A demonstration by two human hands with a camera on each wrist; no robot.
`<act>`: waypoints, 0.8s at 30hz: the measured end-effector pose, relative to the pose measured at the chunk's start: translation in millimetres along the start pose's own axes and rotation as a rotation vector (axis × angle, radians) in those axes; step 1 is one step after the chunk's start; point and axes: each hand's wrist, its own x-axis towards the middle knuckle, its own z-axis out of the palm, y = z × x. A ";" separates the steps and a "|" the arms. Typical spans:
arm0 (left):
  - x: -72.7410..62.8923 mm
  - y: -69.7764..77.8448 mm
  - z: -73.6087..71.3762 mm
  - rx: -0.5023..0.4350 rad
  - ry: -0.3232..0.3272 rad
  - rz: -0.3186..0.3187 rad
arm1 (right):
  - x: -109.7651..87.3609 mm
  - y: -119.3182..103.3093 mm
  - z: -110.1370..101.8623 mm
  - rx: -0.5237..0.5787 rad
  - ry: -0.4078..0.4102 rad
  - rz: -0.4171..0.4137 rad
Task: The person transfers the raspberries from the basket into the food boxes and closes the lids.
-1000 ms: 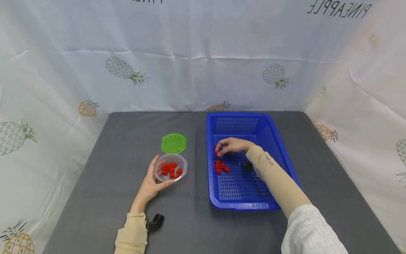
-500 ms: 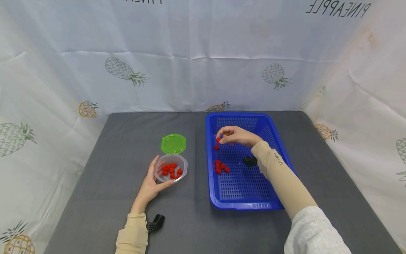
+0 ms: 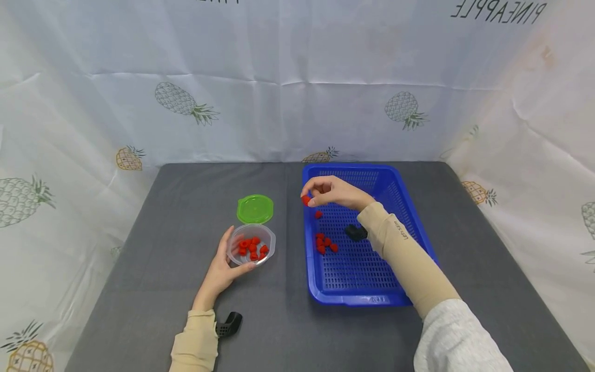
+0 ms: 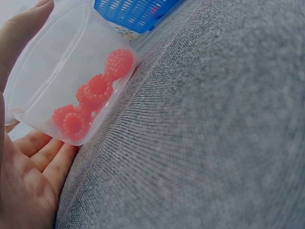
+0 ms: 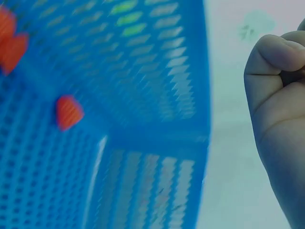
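Observation:
A clear plastic tub (image 3: 255, 262) with several red raspberries (image 4: 96, 88) in its bottom stands on the grey cloth. My left hand (image 3: 222, 269) holds it from the left, thumb on the near side and fingers on the far side. Over the left rim of the blue basket (image 3: 312, 279), my right hand (image 3: 335, 192) pinches a single raspberry (image 3: 306, 200) between thumb and fingertips. In the right wrist view that hand is at the right edge, its fingertips hidden. One raspberry (image 5: 68, 112) lies in the basket near its far left corner, and several more lie in a cluster (image 3: 322, 243).
A green lid (image 3: 255, 208) lies flat just behind the tub. Black wrist-camera mounts show at the left wrist (image 3: 229, 325) and under the right wrist (image 3: 355, 232). White curtains printed with pineapples surround the table (image 3: 153, 289) at the back and sides.
My right hand has lifted a raspberry from the basket, first up and away, then left to the basket's rim. The left hand and the tub have stayed in place.

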 end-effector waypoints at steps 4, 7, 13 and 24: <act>-0.3 1.0 0.3 0.008 0.000 -0.012 | 8.4 -15.6 12.7 -0.001 -0.036 -0.054; -0.4 1.9 0.6 0.009 -0.001 -0.015 | 15.4 -25.1 22.6 0.009 -0.073 -0.086; 0.3 2.0 0.8 0.004 0.003 -0.013 | 31.0 -35.4 40.5 0.035 -0.109 -0.131; 0.0 1.5 0.6 -0.004 -0.002 -0.016 | 59.0 -32.9 66.8 0.027 -0.195 -0.177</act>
